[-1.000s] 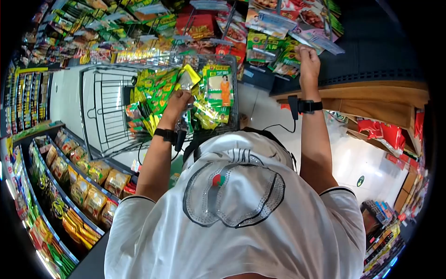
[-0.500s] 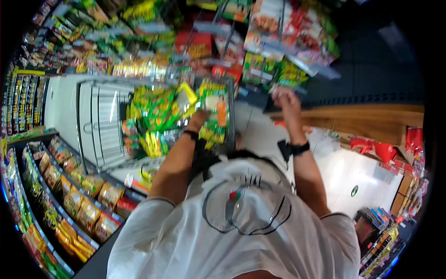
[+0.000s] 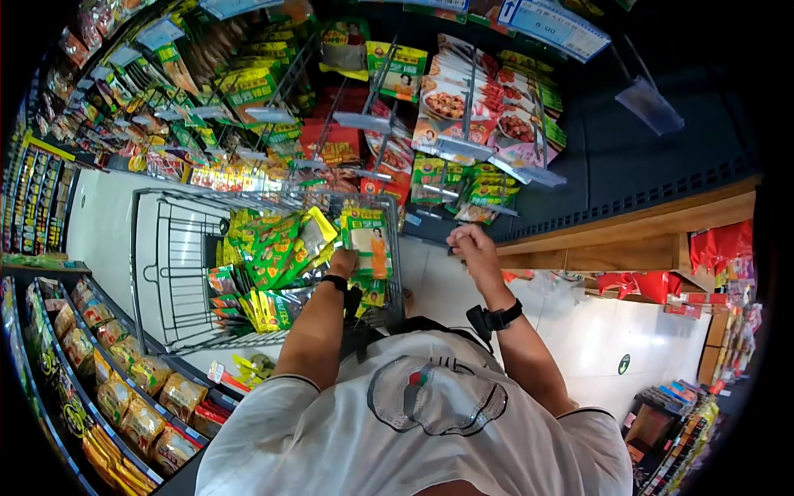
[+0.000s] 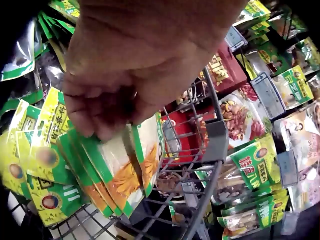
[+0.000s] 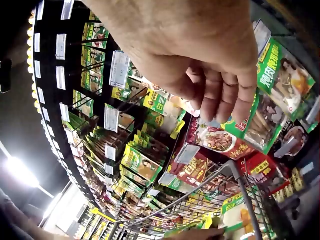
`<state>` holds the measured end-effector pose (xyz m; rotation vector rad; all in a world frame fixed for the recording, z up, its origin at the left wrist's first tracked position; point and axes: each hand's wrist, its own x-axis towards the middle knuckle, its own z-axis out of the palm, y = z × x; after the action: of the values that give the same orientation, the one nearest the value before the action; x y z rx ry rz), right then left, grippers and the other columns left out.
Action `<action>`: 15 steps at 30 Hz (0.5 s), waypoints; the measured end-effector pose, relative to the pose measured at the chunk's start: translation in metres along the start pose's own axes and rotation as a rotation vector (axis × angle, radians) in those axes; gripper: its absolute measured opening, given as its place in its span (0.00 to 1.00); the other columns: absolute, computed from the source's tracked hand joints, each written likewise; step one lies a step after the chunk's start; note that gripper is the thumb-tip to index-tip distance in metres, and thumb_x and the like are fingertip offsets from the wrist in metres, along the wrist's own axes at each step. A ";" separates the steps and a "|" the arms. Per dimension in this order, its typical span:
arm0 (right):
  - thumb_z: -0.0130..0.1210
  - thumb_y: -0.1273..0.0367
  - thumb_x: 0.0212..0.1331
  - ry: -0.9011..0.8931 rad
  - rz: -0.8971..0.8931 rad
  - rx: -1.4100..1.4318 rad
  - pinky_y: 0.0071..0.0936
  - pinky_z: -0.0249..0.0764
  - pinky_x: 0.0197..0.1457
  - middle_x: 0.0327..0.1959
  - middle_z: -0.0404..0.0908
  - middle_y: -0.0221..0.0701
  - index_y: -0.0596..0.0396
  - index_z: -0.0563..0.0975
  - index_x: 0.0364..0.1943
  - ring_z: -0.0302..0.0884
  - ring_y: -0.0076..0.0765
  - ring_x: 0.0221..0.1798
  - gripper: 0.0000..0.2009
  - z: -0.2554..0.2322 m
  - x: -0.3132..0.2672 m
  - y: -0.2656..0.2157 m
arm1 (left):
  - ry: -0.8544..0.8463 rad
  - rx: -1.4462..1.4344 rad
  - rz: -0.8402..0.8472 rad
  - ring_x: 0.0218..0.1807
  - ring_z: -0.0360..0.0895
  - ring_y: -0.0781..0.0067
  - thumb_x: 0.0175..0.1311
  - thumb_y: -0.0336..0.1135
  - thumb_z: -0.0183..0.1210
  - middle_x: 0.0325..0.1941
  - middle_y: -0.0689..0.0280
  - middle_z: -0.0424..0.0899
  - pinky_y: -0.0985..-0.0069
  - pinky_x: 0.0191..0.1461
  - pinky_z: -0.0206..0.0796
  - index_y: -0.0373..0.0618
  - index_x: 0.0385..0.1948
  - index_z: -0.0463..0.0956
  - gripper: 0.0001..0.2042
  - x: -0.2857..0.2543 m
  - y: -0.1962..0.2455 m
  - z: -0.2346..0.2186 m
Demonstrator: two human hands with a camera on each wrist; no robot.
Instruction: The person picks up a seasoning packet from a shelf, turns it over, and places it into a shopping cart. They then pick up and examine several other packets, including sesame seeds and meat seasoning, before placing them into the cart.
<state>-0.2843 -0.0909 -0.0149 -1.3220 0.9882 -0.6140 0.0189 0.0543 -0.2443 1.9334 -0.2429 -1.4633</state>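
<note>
- Grey metal wire, open-topped: the shopping cart [image 4: 216, 140] bears a loose heap of green-and-yellow plastic packets [image 3: 277, 248], mostly toward its right-hand end.
- Green-edged, pale, flat plastic packets with orange pictures [image 4: 117, 172] stand upright in the cart, just inside its right-hand rim near the far corner. They look light, bendable and somewhat slick; the flat top borders seem the best place to pinch, as a squeeze in the middle might crease the contents.
- The left hand [image 3: 343, 263] grips these packets by their upper edges, fingers curled over them.
- The right hand [image 3: 475, 248] is raised outside the cart, just below hanging green-and-yellow packets [image 3: 488, 194]. Its fingers are bent; I cannot tell whether they pinch anything.
- Hidden: the left thumb's exact hold, the right thumb and palm, and the lower layers of the heap. Overlap leaves the number of gripped packets uncertain, and the small print is mostly unreadable.
</note>
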 end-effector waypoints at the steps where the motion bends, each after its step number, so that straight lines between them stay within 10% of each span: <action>1: 0.47 0.65 0.71 -0.019 0.007 -0.016 0.21 0.74 0.47 0.39 0.81 0.27 0.56 0.76 0.41 0.78 0.22 0.44 0.10 0.001 0.001 0.001 | -0.038 -0.057 -0.017 0.17 0.68 0.70 0.65 0.39 0.55 0.19 0.65 0.72 0.69 0.19 0.57 0.42 0.22 0.71 0.13 -0.006 0.002 -0.002; 4: 0.47 0.64 0.71 -0.089 0.000 -0.019 0.22 0.74 0.47 0.38 0.81 0.28 0.56 0.77 0.41 0.78 0.22 0.43 0.10 0.004 0.005 0.010 | -0.057 -0.143 0.102 0.16 0.71 0.64 0.62 0.38 0.54 0.14 0.63 0.72 0.67 0.19 0.57 0.39 0.20 0.74 0.14 -0.030 -0.003 -0.009; 6: 0.47 0.64 0.71 -0.138 -0.009 0.003 0.22 0.73 0.46 0.38 0.81 0.28 0.56 0.77 0.40 0.77 0.22 0.42 0.11 0.012 0.005 0.022 | -0.120 0.424 0.377 0.19 0.73 0.65 0.63 0.37 0.56 0.18 0.64 0.73 0.68 0.21 0.64 0.39 0.25 0.74 0.11 -0.028 -0.008 -0.036; 8: 0.48 0.63 0.71 -0.179 0.060 0.005 0.23 0.73 0.47 0.38 0.81 0.29 0.56 0.77 0.41 0.78 0.22 0.42 0.11 0.027 0.007 0.021 | 0.011 -0.194 0.106 0.26 0.76 0.68 0.63 0.35 0.57 0.26 0.64 0.74 0.70 0.29 0.75 0.39 0.31 0.73 0.09 -0.097 0.045 -0.032; 15: 0.49 0.58 0.70 -0.385 0.235 -0.070 0.26 0.75 0.50 0.46 0.81 0.32 0.56 0.74 0.52 0.79 0.28 0.48 0.17 0.088 0.011 0.007 | -0.159 -0.330 0.282 0.29 0.78 0.74 0.64 0.25 0.54 0.25 0.71 0.66 0.71 0.42 0.82 0.45 0.27 0.66 0.06 -0.176 0.097 -0.083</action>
<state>-0.2046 -0.0545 -0.0279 -1.2998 0.8347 -0.1385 0.0569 0.1089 -0.0372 1.4587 -0.3103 -1.3718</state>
